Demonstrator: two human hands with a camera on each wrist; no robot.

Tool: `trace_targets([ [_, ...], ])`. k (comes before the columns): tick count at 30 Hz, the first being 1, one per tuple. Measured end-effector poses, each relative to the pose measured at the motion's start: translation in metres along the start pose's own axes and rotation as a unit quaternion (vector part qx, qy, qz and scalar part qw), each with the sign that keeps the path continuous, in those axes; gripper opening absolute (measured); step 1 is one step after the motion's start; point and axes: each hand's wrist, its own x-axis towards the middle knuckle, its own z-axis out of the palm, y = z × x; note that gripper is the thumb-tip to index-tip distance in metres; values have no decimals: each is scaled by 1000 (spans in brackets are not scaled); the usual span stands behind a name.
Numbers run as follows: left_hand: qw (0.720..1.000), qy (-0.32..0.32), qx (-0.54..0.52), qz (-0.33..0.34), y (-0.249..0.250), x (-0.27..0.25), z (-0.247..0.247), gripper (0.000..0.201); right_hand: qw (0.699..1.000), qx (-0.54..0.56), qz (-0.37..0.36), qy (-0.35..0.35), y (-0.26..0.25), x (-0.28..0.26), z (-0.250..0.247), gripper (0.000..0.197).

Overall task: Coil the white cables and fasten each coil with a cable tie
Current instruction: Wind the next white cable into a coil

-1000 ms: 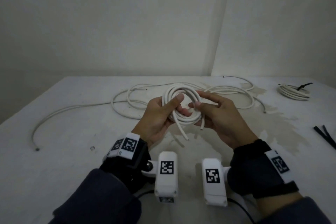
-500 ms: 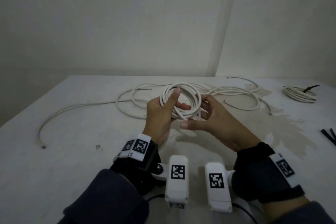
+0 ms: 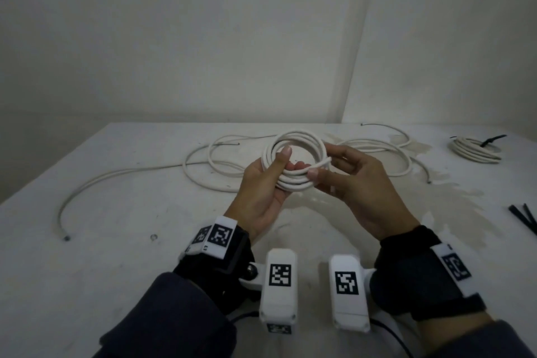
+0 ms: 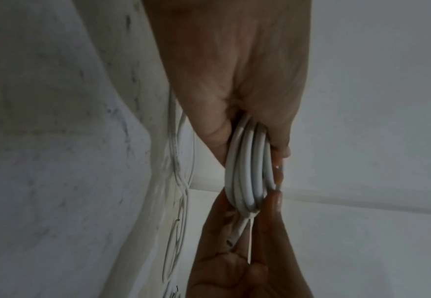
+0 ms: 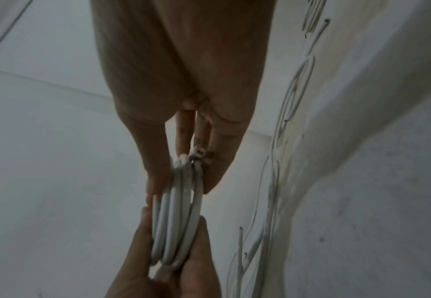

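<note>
A white cable coil point(image 3: 302, 139) of several turns hangs above the table between both hands. My left hand point(image 3: 266, 183) grips the coil's left side, thumb laid across the turns; the left wrist view shows the coil point(image 4: 250, 171) squeezed between thumb and fingers. My right hand point(image 3: 348, 180) pinches the coil's right side, with the cable's free end point(image 3: 321, 165) laid across the front. From the right wrist, the coil point(image 5: 178, 211) is seen edge-on between the fingers. Loose white cables point(image 3: 203, 166) lie on the table behind. A tied coil point(image 3: 473, 150) with a black cable tie point(image 3: 492, 140) sits at the far right.
The white table point(image 3: 116, 241) meets walls at the back, with a corner behind the hands. Black cable ties point(image 3: 524, 219) lie at the right edge. A long loose cable point(image 3: 96, 183) curves along the left side. A stain point(image 3: 453, 195) marks the table on the right.
The cable's dangling ends have been brought up against the coil. My right hand has shifted from under the coil to pinching its right side. The coil has risen slightly.
</note>
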Motion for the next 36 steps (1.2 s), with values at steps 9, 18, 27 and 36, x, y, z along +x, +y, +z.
trace_targets([
  [9, 995, -64, 32, -64, -8, 2, -4, 14, 986, 152, 45, 50, 8, 8, 4, 45],
  [18, 988, -18, 109, -112, 4, 4, -12, 14, 997, 1, 77, -33, 6, 7, -4, 48],
  [27, 974, 23, 226, -29, -1, 2, -4, 25, 999, -51, 12, -1, 8, 5, 2, 41],
  [36, 972, 84, 219, 2, -6, 4, -2, 36, 971, -215, -79, 62, 11, 7, -1, 27],
])
